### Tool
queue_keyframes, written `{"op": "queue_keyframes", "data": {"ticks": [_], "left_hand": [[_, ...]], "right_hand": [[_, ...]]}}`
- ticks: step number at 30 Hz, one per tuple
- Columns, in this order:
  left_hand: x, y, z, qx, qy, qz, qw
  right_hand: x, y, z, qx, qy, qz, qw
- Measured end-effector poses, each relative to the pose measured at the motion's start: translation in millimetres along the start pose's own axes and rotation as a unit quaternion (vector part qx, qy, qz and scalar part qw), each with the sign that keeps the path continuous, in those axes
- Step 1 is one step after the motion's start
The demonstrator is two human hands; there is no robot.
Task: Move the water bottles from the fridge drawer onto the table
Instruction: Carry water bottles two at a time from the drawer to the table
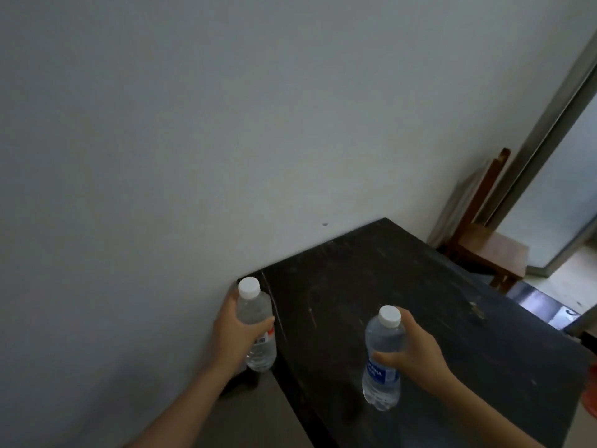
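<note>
Gripping a clear white-capped red-labelled plastic bottle (256, 331) at the left edge of the dark wooden counter (403, 279), lower centre, the left hand (235, 334) matches the right hand (418, 349), which grips a blue-labelled clear bottle (382, 363) over the counter; neither looks set down yet.

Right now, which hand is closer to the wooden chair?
Right. The right hand, gripping the blue-labelled bottle over the table, is nearer the wooden chair; the left hand holds the other bottle at the table's left edge.

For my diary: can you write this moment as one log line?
left hand: holds red-label bottle | right hand: holds blue-label bottle | dark table: neither bottle released
</note>
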State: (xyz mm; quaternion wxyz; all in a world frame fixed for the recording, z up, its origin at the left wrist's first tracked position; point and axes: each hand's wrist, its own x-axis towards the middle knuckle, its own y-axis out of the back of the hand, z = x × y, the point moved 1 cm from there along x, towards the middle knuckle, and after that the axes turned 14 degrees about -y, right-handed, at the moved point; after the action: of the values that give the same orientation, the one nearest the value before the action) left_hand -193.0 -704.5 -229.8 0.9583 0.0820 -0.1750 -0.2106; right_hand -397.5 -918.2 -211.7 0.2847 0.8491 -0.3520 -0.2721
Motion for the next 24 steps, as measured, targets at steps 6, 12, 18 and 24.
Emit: {"op": "queue_keyframes", "data": {"ticks": [6,12,18,24], "left_hand": [[85.6,-43.0,-15.3,0.060,-0.019,0.008,0.998],[150.5,-80.8,-38.2,0.053,-0.019,-0.015,0.998],[200.6,-119.9,-74.4,0.057,-0.013,-0.032,0.998],[231.3,-143.4,-93.7,0.049,-0.017,-0.054,0.997]], "right_hand": [[84.6,-0.4,-29.6,0.018,0.007,0.018,1.000],[161.3,-23.9,-63.1,0.063,-0.010,0.017,0.998],[229.3,-44.2,-102.4,0.098,-0.033,0.036,0.994],[293.5,-59.8,-141.1,0.077,-0.055,0.079,0.992]]}}
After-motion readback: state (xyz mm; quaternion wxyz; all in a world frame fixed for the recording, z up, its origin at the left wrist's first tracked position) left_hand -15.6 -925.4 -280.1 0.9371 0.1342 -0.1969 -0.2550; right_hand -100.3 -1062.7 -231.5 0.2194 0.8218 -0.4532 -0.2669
